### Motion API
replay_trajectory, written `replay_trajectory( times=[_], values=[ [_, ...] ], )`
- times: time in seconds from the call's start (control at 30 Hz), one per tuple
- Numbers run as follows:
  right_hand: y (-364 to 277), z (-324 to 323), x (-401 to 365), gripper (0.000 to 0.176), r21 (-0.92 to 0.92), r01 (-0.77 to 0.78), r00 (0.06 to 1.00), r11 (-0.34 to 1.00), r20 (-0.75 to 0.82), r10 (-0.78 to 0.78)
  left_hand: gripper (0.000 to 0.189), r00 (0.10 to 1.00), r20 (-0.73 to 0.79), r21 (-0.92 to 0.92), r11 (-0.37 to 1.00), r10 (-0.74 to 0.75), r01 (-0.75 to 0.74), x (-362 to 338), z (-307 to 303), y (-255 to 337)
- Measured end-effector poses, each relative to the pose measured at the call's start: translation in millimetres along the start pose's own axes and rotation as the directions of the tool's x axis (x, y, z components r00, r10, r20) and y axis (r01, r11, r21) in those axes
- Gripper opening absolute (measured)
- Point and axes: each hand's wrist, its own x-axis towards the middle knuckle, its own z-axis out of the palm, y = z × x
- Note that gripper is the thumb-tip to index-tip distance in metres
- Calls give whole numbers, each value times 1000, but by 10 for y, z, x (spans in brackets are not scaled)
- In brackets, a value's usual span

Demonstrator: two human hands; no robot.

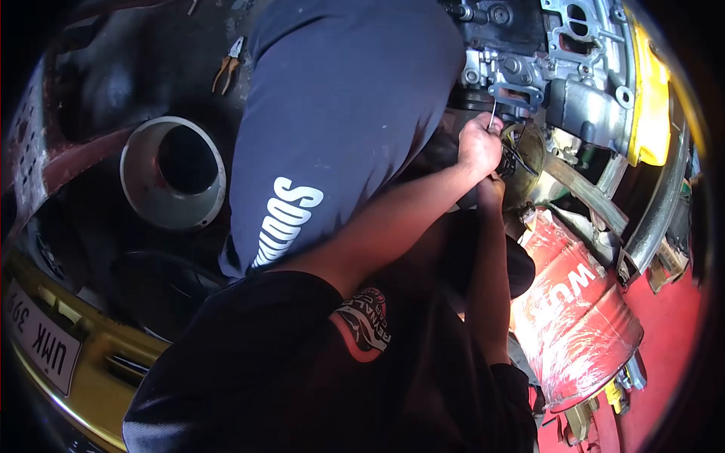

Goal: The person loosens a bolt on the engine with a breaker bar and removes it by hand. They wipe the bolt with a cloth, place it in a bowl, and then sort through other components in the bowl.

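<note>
Broadly, the biggest thing near the hands is a bare aluminium engine assembly (pixel 589 106). It stands just above and to the right of them, with a yellow body panel (pixel 651 98) on its far side. A co-worker in a navy garment (pixel 340 113) with white lettering leans in directly to the left of the hands, close against the reaching forearm. Below and to the right of the hands lies a red drum (pixel 581 309) wrapped in clear film. Well to their left sits a pale round tub (pixel 143 189), open and dark inside, and further off in the lower left is a yellow bumper with a number plate (pixel 41 343). The left hand (pixel 479 143) is closed in a fist on a thin metal wire (pixel 492 115), which rises from its knuckles to a grey bracket (pixel 517 94) on the engine. The right hand (pixel 491 187) sits just under the left, nearly touching it, and is mostly hidden, so I cannot tell its grip. Black cables (pixel 517 157) bunch just right of both hands. Pliers (pixel 226 69) lie far to the upper left, untouched. The work looks to be at the stage of guiding the wire at the bracket. Any further move there calls for a steady pull along the wire's line and a clear view of the cramped gap.
</note>
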Motion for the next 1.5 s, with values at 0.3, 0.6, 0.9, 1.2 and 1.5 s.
replay_trajectory(
  times=[0.3, 0.6, 0.9, 1.2, 1.5],
  values=[
    [144, 71, -107, 20, -246, 145, 989, 959, 11, -147, 15, 960, 154, -323, 906, -234, 272, -133, -143, 324],
    [5, 209, -243, 25, -543, 148, 978, 827, -42, -203, 13, 910, 297, -398, 829, -288, 392, -163, -204, 422],
    [-220, 269, -284, 25, -43, 445, 797, 895, -437, -417, 14, 925, 154, -211, 903, -347, 374, -147, -120, 441],
    [-527, 123, -647, 15, 783, 341, 939, 521, -307, -154, 17, 915, 390, 426, 862, 100, -275, -234, -735, -424],
    [-263, 140, -482, 45, 585, 764, 644, 273, -715, -271, 21, 769, 618, 785, 193, -165, -589, -935, -643, 273]
  ],
)
